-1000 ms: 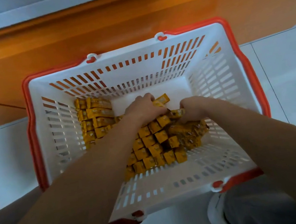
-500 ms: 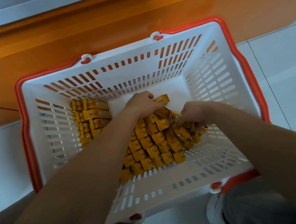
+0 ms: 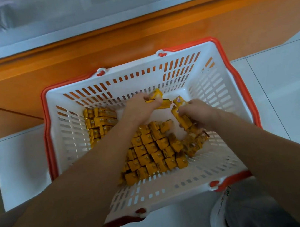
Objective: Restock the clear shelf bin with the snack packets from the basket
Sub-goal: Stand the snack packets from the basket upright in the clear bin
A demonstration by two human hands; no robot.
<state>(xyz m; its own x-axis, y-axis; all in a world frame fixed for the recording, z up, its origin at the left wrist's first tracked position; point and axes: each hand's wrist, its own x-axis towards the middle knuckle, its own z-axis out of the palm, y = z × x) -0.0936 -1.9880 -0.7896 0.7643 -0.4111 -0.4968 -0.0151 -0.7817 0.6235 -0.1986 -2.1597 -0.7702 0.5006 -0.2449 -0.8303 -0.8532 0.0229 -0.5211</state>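
**Two hands working inside the basket (image 3: 210, 92)**

Left hand (image 3: 140, 108): fingers curled round a few yellow snack packets (image 3: 160, 101) near the far wall. Right hand (image 3: 196, 113): fingers clamped on another bunch (image 3: 180, 117) just beside it. Remaining packets (image 3: 151, 152): rowed on the basket bottom. Basket: on the tiled floor (image 3: 288, 92), against an orange shelf base (image 3: 134, 38). Above: a blurred clear surface (image 3: 71, 6), possibly the bin.
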